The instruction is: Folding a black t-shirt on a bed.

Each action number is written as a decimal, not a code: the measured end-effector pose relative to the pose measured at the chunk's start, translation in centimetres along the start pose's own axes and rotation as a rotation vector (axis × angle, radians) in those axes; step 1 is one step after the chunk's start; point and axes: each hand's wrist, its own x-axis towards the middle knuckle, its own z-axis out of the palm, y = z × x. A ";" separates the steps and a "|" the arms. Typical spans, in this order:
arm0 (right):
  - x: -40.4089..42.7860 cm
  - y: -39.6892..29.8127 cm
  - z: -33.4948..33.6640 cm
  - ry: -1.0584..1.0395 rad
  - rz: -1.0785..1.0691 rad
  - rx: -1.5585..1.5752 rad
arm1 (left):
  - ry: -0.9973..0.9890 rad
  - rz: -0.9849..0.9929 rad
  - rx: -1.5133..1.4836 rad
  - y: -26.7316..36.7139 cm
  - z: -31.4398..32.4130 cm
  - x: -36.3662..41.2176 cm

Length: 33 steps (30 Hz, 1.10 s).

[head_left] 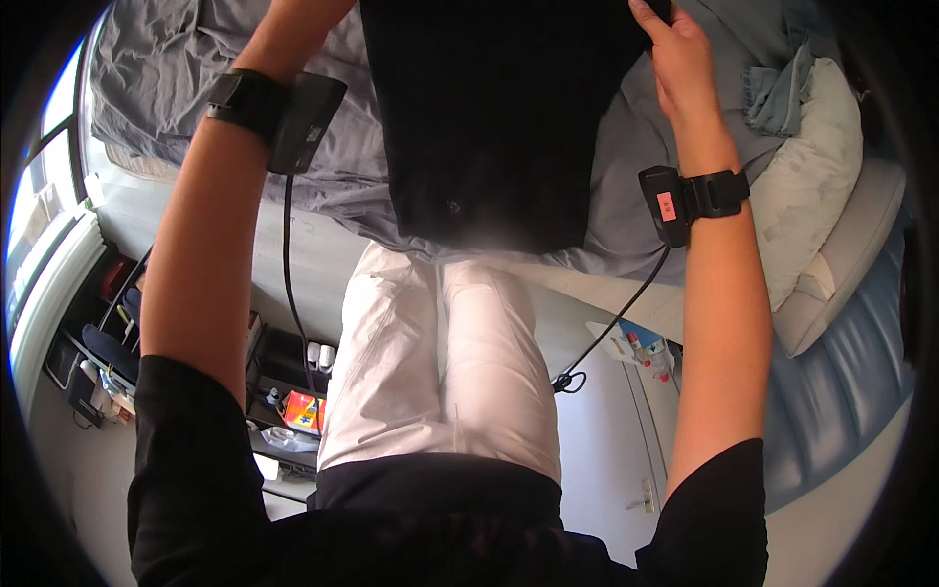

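Note:
A black cloth garment (491, 132) hangs at the top middle, over a bed with a crumpled grey sheet (147, 81); a small light mark shows near its lower edge. At the upper right, my right hand (682, 51) grips the garment's edge with the thumb on top. My left hand (312, 18) is at the top edge beside the garment's left side, its fingers cut off by the frame, so its hold cannot be seen. Each wrist wears a black strap with a black device and a cable.
A patterned pale pillow (814, 176) and a folded blue-grey cloth (777, 95) lie at the bed's right. Beyond is a blue inflatable piece (836, 396). Black shelves (282, 352) with small items stand below left, a white door (609, 440) below right, a window at far left.

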 end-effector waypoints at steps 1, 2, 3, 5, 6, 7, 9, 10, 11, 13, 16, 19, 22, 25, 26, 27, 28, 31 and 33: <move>0.1 -0.3 -0.6 0.010 -0.064 0.051 | -0.037 0.038 -0.036 0.7 0.3 0.9; -0.4 -0.4 -1.4 0.020 -0.062 0.051 | -0.047 0.040 -0.037 1.6 0.9 0.7; -1.0 -0.7 -2.0 0.002 -0.102 0.071 | -0.031 0.088 0.016 2.8 1.2 0.0; -3.0 -1.2 -3.1 -0.006 -0.140 0.091 | -0.025 0.137 0.069 3.7 1.4 -1.6; -4.5 -1.2 -3.4 0.066 -0.120 -0.021 | -0.058 0.123 0.101 2.9 0.8 -2.7; -6.2 -1.2 -3.5 0.135 -0.098 -0.133 | -0.091 0.107 0.134 2.0 0.1 -4.0; -10.9 -0.9 -4.6 0.091 -0.101 -0.243 | 0.007 0.367 0.453 1.0 0.5 -8.3; -13.5 -0.4 -5.1 0.038 -0.104 -0.342 | -0.089 0.399 0.436 1.4 0.8 -10.6; -15.8 0.5 -5.4 0.017 -0.215 -0.466 | -0.100 0.488 0.439 0.8 1.3 -12.6; -19.6 2.6 -5.1 -0.012 -0.323 -0.579 | -0.218 0.493 0.431 -1.1 1.3 -16.9; -23.6 6.4 -4.2 -0.024 -0.278 -0.681 | -0.362 0.536 0.575 -5.5 2.7 -22.5; -25.8 11.2 -3.1 -0.064 -0.298 -0.822 | -0.366 0.544 0.633 -10.9 4.4 -26.5; -26.8 14.8 -2.6 -0.054 -0.198 -0.849 | -0.458 0.498 0.720 -15.2 5.3 -27.8; -26.6 15.5 -2.0 -0.016 -0.195 -0.860 | -0.436 0.394 0.779 -15.9 6.2 -27.9; -26.7 15.3 -1.8 0.013 -0.187 -0.836 | -0.225 0.135 0.543 -16.1 6.8 -27.7; -26.7 15.0 -1.6 0.012 -0.185 -0.833 | -0.011 -0.117 0.303 -16.0 7.2 -27.3; -26.7 14.6 -1.4 0.014 -0.195 -0.839 | -0.011 -0.118 0.306 -15.9 7.3 -26.7; -26.6 14.0 -1.3 -0.002 -0.183 -0.804 | 0.151 -0.265 0.261 -16.0 7.9 -24.3; -26.9 13.7 -1.4 -0.024 -0.156 -0.755 | 0.075 -0.327 0.271 -16.1 7.8 -23.6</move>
